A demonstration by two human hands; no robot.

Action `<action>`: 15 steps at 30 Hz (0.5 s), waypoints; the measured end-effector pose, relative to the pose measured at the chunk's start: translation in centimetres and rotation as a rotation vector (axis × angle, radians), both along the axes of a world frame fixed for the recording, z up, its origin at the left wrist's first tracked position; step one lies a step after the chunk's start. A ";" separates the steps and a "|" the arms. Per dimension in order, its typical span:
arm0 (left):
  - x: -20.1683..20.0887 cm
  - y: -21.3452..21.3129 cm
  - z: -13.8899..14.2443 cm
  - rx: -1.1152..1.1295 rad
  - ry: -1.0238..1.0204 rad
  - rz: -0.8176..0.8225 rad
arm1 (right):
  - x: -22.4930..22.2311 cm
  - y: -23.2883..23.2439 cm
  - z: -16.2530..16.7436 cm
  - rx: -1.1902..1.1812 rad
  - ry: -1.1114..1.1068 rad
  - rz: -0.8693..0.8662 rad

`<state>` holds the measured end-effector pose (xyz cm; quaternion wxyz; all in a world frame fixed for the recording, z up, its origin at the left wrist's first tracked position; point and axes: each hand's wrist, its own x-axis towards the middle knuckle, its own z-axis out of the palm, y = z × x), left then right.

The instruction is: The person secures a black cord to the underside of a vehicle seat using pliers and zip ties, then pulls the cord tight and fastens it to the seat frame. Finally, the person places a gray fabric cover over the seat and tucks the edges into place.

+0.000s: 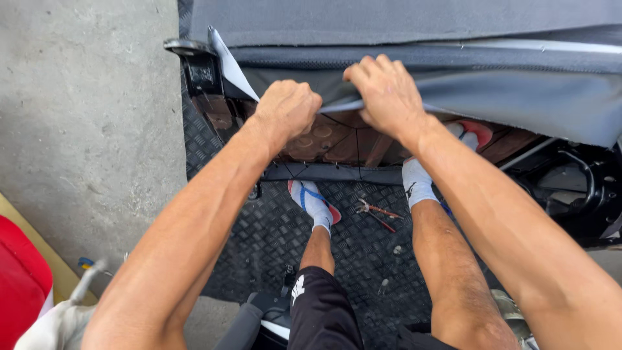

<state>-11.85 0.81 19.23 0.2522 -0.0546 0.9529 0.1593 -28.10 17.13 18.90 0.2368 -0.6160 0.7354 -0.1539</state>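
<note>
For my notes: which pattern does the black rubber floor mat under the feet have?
The black rubber floor mat has a raised diamond-tread pattern, seen best in the head view.

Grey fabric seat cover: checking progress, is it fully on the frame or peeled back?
Peeled back: grey fabric seat cover is lifted at its edge, exposing brown frame.
</note>
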 end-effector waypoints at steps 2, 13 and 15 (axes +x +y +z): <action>-0.2 -0.3 -0.1 -0.004 0.042 -0.010 | 0.8 -0.1 0.6 -0.099 -0.021 -0.001; -3.9 -6.1 -1.9 0.183 0.385 0.448 | -1.6 -6.8 -1.3 0.105 -0.208 -0.402; -4.2 -6.0 -2.7 0.140 0.299 0.465 | -1.3 -7.5 -1.8 0.075 -0.202 -0.414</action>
